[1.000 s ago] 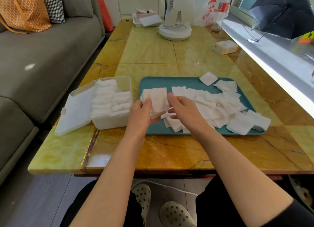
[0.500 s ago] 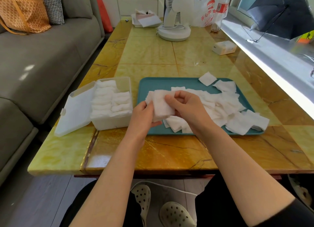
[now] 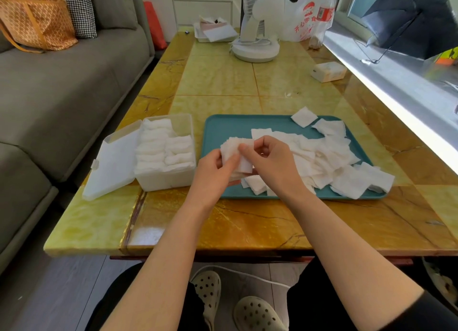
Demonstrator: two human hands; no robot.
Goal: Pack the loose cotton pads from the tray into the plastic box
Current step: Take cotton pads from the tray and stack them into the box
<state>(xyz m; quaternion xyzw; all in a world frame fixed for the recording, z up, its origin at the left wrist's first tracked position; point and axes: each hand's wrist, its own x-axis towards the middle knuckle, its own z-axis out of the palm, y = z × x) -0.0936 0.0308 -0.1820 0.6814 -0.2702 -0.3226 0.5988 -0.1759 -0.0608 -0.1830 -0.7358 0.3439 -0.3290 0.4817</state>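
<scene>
Over the near-left of one teal tray (image 3: 223, 129), fingers (image 3: 247, 148) of left hand (image 3: 210, 169) and right hand (image 3: 272, 162) clamped on one stack of cotton pads (image 3: 234, 152), loose pads (image 3: 322, 154) heaped rightward, one open plastic box (image 3: 168, 179) beside it on table (image 3: 223, 77), right hand gripping only since a second ago

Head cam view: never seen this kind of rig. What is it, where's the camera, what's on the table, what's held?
No machine here: a person's two bare hands, filmed by a wide-angle camera worn on the head, looking forward and down. On the table sits a teal tray with a pile of loose cotton pads. Left of it stands the open plastic box, lid flipped aside, partly filled with pads. The left hand and right hand together hold a stack of pads in their grip, above the tray.
</scene>
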